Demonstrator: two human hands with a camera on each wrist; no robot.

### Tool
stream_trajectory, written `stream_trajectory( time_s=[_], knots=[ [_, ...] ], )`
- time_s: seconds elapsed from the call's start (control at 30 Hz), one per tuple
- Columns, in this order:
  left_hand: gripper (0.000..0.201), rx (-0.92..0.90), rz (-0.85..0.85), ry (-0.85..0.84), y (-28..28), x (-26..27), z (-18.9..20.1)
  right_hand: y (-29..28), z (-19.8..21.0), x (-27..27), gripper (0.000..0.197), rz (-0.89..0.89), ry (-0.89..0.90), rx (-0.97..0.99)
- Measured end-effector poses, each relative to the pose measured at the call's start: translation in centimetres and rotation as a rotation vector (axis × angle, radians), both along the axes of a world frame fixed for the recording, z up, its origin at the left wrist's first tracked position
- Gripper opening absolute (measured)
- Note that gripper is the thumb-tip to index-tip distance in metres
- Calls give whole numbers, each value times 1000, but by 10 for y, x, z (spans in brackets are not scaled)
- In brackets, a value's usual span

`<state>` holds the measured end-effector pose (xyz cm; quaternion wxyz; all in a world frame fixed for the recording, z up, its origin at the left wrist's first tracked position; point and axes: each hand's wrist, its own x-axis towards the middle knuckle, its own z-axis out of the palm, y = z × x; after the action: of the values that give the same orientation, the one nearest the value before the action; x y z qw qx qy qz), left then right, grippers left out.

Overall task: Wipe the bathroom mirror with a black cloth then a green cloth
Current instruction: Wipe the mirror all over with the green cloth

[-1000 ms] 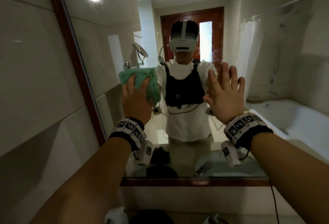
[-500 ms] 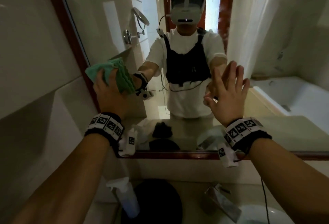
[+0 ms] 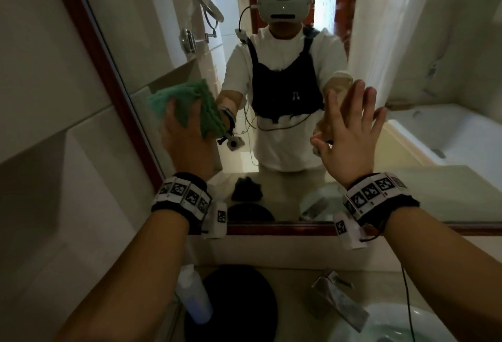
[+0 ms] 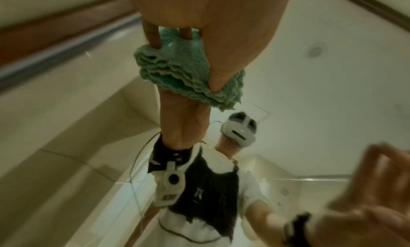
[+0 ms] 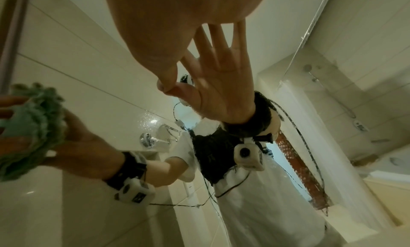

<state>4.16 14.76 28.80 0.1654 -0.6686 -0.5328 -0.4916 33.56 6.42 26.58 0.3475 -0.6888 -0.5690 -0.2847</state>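
Observation:
My left hand point(image 3: 184, 135) grips a folded green cloth point(image 3: 187, 102) and presses it on the bathroom mirror point(image 3: 285, 151), close to its red-brown left frame. In the left wrist view the thumb and fingers of that hand point(image 4: 199, 49) curl round the cloth point(image 4: 177, 75). My right hand point(image 3: 350, 135) lies flat on the glass with fingers spread and holds nothing; its fingertips point(image 5: 221, 28) meet their reflection. The right wrist view shows the green cloth point(image 5: 33, 114) at the left edge. A crumpled black cloth point(image 3: 245, 189) shows only as a reflection low in the mirror.
On the counter below the mirror stand a clear spray bottle point(image 3: 194, 295), a round black object point(image 3: 231, 303), a chrome tap point(image 3: 336, 301) and a white basin point(image 3: 394, 325). Tiled wall point(image 3: 54, 124) borders the mirror on the left. A bathtub is reflected at right.
My left hand has swept the green cloth left and down toward the mirror's left frame. The head view has tilted down and now shows the counter. The right hand stays flat on the glass.

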Motion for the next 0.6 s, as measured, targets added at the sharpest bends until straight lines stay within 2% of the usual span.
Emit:
stream_trajectory(
  time_s=[0.1, 0.2, 0.3, 0.43, 0.6],
  knots=[
    [75, -25, -34, 98, -14, 49, 1, 0, -1, 1, 97, 1, -5, 0],
    [76, 38, -105, 249, -29, 103, -3, 0, -2, 3, 96, -6, -23, 9],
    [80, 74, -143, 291, -34, 126, -8, 1, -4, 5, 95, -6, -26, 21],
    [78, 53, -115, 296, -28, 106, -3, 1, -5, 6, 94, -7, -38, 41],
    [75, -23, -17, -47, 0, 16, 10, 1, -6, 5, 90, -11, -38, 31]
  ],
)
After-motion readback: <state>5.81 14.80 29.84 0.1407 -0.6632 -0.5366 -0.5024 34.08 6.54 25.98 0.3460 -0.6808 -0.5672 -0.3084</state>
